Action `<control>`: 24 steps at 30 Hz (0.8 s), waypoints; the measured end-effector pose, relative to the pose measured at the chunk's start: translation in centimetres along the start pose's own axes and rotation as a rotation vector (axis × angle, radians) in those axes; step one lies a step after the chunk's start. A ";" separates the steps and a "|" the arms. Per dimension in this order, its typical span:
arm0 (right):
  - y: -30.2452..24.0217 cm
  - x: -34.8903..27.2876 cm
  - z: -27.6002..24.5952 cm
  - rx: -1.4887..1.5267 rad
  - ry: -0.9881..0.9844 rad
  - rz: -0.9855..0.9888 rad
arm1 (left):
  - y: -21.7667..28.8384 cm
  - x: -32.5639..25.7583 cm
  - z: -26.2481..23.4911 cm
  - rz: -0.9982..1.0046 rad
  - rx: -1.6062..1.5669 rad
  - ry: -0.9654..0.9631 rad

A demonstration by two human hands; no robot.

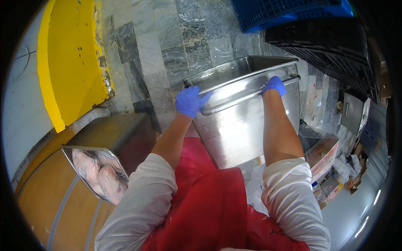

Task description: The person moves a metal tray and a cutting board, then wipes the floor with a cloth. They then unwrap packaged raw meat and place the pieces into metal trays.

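A deep stainless-steel bin point(238, 138) stands in front of me, with a tubular handle bar along its near side. My left hand point(191, 101), in a blue glove, grips the bin at its near left corner by the left end of the bar, thumb stretched to the right. Toward the bar's right end my right hand point(274, 85), gloved the same, is closed around it. Part of the bin's bare inside point(228, 71) shows past the near rim; its bottom is hidden.
A second steel bin point(125, 129) at left holds bagged pink meat point(98, 169). Beyond it rises a yellow chipped barrier point(75, 62). Far right are a blue plastic pallet point(289, 14) and black crates point(322, 50). Cardboard boxes point(324, 154) stand at right on the tiled floor point(167, 42).
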State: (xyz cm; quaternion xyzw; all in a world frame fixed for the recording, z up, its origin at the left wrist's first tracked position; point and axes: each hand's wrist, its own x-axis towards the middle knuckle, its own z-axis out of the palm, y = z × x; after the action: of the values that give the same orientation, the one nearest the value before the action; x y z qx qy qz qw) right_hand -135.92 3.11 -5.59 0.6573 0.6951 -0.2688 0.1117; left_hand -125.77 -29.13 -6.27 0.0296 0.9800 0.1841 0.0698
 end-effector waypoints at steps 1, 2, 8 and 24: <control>-0.8 -2.1 -0.5 0.474 0.049 0.210 | -0.1 -0.1 0.1 -0.005 0.001 0.000; -0.4 -1.6 -0.8 0.452 0.035 0.175 | 0.1 0.0 0.0 0.004 0.000 0.003; 1.7 3.2 0.4 0.363 -0.019 0.046 | 0.5 0.2 -0.6 0.034 -0.002 0.033; 0.3 -2.4 -0.7 0.461 0.133 0.025 | 13.6 1.0 -2.1 0.245 -0.286 -0.194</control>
State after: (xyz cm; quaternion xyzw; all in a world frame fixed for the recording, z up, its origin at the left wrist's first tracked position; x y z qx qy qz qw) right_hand -135.25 1.40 -3.89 0.6903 0.6130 -0.3752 -0.0838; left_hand -126.64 -17.13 0.45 0.1561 0.9216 0.3248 0.1443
